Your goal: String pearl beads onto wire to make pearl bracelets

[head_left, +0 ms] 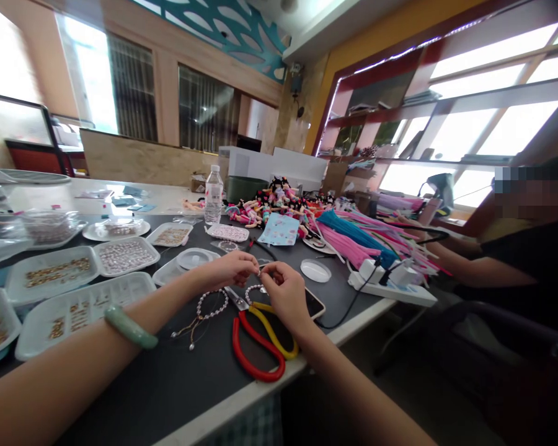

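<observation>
My left hand [240,270], with a pale green bangle [131,327] on its wrist, is closed in a pinch. Its fingertips meet those of my right hand [284,290], also pinching, around something too small to make out. Just below my right hand shows part of a beaded bracelet [250,293]; whether it hangs from the fingers or lies on the table is unclear. Another pearly beaded bracelet [212,305] with dangling cord ends lies beneath my left wrist. Scissors [259,337] with one red and one yellow handle lie under my right hand, beside a partly covered phone [317,305].
Several white trays of beads and gold-coloured parts [56,272] spread across the left. A water bottle [214,195], a heap of small dolls [279,201] and pink and blue bundles [348,238] stand behind. A power strip [393,286] sits at the right edge, near another person [530,260].
</observation>
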Demonstrator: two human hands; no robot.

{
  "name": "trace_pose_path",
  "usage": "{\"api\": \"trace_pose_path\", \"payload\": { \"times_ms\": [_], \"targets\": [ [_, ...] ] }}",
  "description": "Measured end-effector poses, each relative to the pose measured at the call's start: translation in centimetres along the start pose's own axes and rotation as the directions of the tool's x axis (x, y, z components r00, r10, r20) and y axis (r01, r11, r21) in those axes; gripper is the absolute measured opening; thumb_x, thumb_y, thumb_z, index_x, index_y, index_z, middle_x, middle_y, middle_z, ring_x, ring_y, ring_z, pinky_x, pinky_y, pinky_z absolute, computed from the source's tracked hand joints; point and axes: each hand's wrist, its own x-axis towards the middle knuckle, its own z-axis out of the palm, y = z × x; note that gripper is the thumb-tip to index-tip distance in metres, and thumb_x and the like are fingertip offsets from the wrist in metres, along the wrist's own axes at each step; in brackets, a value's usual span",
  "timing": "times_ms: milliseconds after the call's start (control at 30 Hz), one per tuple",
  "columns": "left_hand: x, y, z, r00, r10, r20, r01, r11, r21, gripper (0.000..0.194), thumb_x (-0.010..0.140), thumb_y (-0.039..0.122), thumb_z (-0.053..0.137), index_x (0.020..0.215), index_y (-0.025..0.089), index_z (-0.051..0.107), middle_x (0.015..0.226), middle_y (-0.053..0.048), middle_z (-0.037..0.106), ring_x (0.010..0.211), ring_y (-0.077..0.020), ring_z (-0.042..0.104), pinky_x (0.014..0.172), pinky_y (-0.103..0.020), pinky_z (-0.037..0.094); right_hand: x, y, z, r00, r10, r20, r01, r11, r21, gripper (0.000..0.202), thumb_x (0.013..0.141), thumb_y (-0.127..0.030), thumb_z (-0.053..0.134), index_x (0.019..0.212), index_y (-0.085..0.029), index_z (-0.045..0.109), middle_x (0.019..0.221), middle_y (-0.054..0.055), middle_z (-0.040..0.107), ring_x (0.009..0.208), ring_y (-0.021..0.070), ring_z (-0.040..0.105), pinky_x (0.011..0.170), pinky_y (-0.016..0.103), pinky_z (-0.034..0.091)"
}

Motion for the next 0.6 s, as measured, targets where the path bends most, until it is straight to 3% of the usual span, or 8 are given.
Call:
{"api": "trace_pose_path", "payload": {
  "times_ms": [233,600],
  "targets": [
    [-0.02,-0.1,-0.15,0.999,0.006,-0.038,0.0,0.988,0.151,0.018,0.064,0.029,0.062,0.07,0.014,0.052,0.052,0.007,0.043,0.047,-0.0062,0.04,0.047,-0.02,0.028,0.02,0.16,0.05,1.0,-0.005,0.018,0.005,1.0,-0.019,0.011,0.071,-0.02,0.05,0.068,-0.018,0.061,0.065,0.001,0.06,0.061,0.0141,0.049,0.054,0.023,0.036],
    [0.15,-0.2,-0.4,0.997,0.063,-0.047,-0.049,0.965,0.259,0.016,0.065,0.028,0.06,0.069,0.014,0.055,0.058,0.006,0.047,0.048,-0.0056,0.04,0.047,-0.02,0.029,0.15,-0.28,-0.16,0.999,-0.021,0.027,0.022,0.999,-0.043,0.01,0.069,-0.02,0.053,0.066,-0.018,0.062,0.064,0.0,0.058,0.059,0.0142,0.049,0.055,0.024,0.035]
  ]
}}
